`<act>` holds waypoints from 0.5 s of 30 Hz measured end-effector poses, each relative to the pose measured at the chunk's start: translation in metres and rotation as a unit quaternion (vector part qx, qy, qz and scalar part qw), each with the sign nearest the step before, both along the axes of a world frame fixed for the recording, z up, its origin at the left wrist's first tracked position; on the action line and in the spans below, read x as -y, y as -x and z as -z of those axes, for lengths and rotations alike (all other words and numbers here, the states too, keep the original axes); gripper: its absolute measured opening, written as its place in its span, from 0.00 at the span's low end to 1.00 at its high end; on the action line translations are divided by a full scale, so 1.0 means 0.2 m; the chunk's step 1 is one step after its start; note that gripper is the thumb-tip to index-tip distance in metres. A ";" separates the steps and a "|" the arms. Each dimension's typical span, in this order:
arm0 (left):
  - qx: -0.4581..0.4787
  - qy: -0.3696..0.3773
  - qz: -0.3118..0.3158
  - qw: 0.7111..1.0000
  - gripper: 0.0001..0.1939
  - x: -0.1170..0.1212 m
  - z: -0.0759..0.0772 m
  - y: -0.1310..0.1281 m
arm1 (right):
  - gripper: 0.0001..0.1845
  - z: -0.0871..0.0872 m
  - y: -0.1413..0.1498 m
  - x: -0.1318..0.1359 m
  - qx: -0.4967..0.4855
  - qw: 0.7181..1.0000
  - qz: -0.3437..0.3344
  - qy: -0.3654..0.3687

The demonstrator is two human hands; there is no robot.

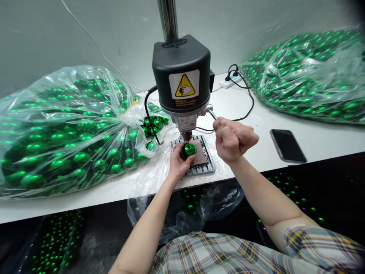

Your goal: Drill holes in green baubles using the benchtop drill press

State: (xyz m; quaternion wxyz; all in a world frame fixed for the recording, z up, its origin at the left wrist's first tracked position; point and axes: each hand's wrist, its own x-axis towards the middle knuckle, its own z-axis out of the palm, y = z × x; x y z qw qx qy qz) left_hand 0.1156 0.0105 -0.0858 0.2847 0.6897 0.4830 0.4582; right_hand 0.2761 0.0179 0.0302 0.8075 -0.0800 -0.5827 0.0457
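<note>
My left hand (180, 160) grips a shiny green ball (190, 150) between thumb and fingers. The ball sits on a flat pinkish board (202, 152) on the slotted metal base (211, 166) of a drill press (181, 72). Directly over the ball is the drill chuck (187, 135), its bit at the ball's top; whether it has gone in I cannot tell. My right hand (234, 139) is closed in a fist around the end of the press's feed lever (212, 113), right of the machine. Dark specks lie scattered on the base.
Clear bags of green balls stand left (71, 129) and back right (310, 80). Loose green balls (155, 123) spill near the left bag's mouth. A phone (288, 145) lies at right; a power strip (230, 81) sits behind. An open plastic bag (196, 209) hangs below the table edge.
</note>
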 end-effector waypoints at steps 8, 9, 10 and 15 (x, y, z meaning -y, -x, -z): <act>0.010 0.007 -0.039 0.999 0.26 0.07 -0.03 0.01 | 0.31 -0.37 0.05 -0.06 -0.100 0.979 -0.020 0.175; -0.002 0.003 -0.057 0.998 0.25 0.12 -0.05 0.02 | 0.31 -0.40 0.04 -0.08 -0.097 0.977 -0.029 0.187; -0.027 0.004 -0.069 0.997 0.24 0.18 -0.08 0.05 | 0.31 -0.43 0.04 -0.09 -0.092 0.976 -0.037 0.195; -0.213 0.097 0.057 0.971 0.26 0.40 -0.27 0.25 | 0.29 -0.43 0.03 -0.11 -0.094 0.974 -0.053 0.199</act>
